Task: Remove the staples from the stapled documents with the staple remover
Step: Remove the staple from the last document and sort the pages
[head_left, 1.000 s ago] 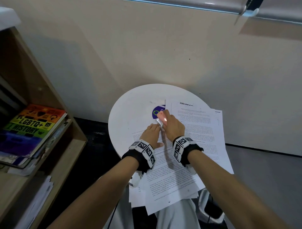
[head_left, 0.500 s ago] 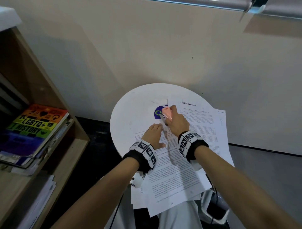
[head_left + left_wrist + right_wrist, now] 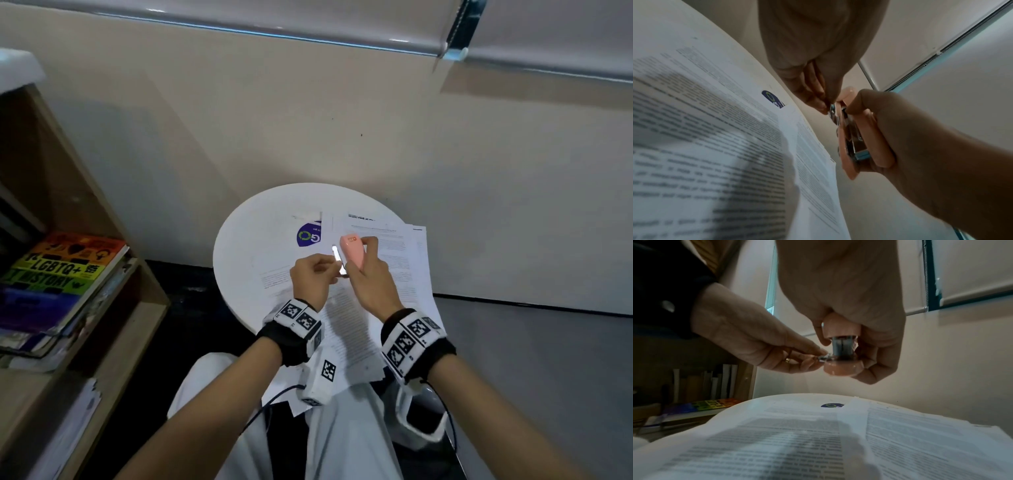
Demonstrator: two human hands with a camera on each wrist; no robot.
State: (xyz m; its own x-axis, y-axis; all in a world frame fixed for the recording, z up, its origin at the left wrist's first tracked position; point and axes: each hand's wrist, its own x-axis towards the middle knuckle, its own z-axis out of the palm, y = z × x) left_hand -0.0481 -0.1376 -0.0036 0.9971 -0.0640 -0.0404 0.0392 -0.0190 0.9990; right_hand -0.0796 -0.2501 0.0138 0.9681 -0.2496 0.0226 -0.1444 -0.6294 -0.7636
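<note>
Printed documents (image 3: 394,260) lie fanned over the round white table (image 3: 239,240), also seen in the wrist views (image 3: 715,129) (image 3: 818,443). My right hand (image 3: 368,270) grips the pink staple remover (image 3: 352,251) and holds it in the air above the pages, metal tip toward the left. My left hand (image 3: 332,270) pinches a small bent staple (image 3: 823,357) at that metal tip. In the left wrist view the left fingertips (image 3: 822,104) meet the remover (image 3: 863,139). In the right wrist view the remover (image 3: 842,368) points down at the camera.
A wooden bookshelf (image 3: 113,308) with a rainbow-covered book (image 3: 61,267) stands at the left. A purple round logo (image 3: 308,236) shows on the table beside the pages. The wall runs close behind the table. My lap in white cloth (image 3: 342,438) is under the papers' near edge.
Both hands have lifted off the papers. The right hand raised the remover from the page's top corner, and the left hand left the sheet and came to pinch at the remover's tip.
</note>
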